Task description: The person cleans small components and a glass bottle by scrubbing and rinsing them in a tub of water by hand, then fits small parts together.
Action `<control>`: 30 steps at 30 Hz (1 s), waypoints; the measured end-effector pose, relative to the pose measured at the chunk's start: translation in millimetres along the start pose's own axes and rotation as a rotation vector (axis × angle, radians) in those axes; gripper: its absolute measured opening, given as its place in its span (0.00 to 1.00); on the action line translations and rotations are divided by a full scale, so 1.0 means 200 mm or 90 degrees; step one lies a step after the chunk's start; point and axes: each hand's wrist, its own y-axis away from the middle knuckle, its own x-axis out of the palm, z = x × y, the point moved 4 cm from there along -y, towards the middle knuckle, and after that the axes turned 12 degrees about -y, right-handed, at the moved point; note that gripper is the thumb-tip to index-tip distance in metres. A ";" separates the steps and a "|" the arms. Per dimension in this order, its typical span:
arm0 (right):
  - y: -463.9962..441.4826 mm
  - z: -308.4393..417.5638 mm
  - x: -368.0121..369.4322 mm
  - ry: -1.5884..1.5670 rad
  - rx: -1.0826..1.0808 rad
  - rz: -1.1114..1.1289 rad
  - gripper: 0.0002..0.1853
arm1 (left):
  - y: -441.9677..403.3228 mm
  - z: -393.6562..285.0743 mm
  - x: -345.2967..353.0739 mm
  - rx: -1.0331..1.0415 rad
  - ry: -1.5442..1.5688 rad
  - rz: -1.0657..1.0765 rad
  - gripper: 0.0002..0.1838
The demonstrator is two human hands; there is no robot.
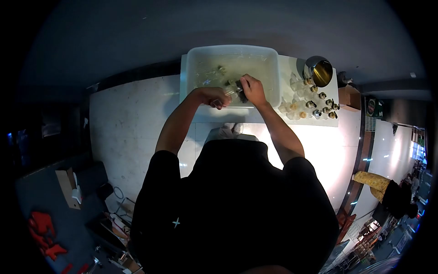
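Both hands are over the near side of a white plastic tub (279, 77) holding cloudy water. My left hand (213, 97) is closed around a small clear glass piece (233, 92), whose exact kind I cannot make out. My right hand (254, 90) is closed on a dark cloth or scrubbing pad (242, 95), pressed against the glass. More clear glassware (207, 82) lies in the water to the left, with a greenish-yellow bit (221, 70) near it.
On the white table (292, 64) right of the tub stand several small clear glass vessels (311, 104) with metal-looking tops. A shiny metal bowl (318, 71) sits behind them. A cardboard box (349, 97) is beyond the table's right end. Another person (388, 189) is far right.
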 end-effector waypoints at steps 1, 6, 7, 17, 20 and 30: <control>0.00 0.03 -0.02 0.010 -0.049 0.004 0.16 | 0.01 -0.02 0.01 0.030 0.026 0.005 0.08; -0.04 0.00 -0.15 0.074 0.005 0.035 0.19 | -0.11 -0.09 0.01 0.052 -0.150 -0.177 0.15; -0.05 -0.05 -0.16 0.104 0.155 0.047 0.21 | -0.12 -0.12 0.01 0.042 -0.222 -0.234 0.17; 0.02 -0.37 -0.19 0.010 0.461 -0.059 0.26 | -0.12 -0.38 0.15 0.010 -0.848 -0.608 0.23; 0.01 -0.27 -0.20 0.106 0.332 -0.094 0.25 | -0.19 -0.29 0.10 0.003 -0.841 -0.544 0.19; 0.01 0.07 -0.23 0.090 -0.183 -0.058 0.17 | -0.14 -0.13 0.01 0.032 -0.166 -0.123 0.16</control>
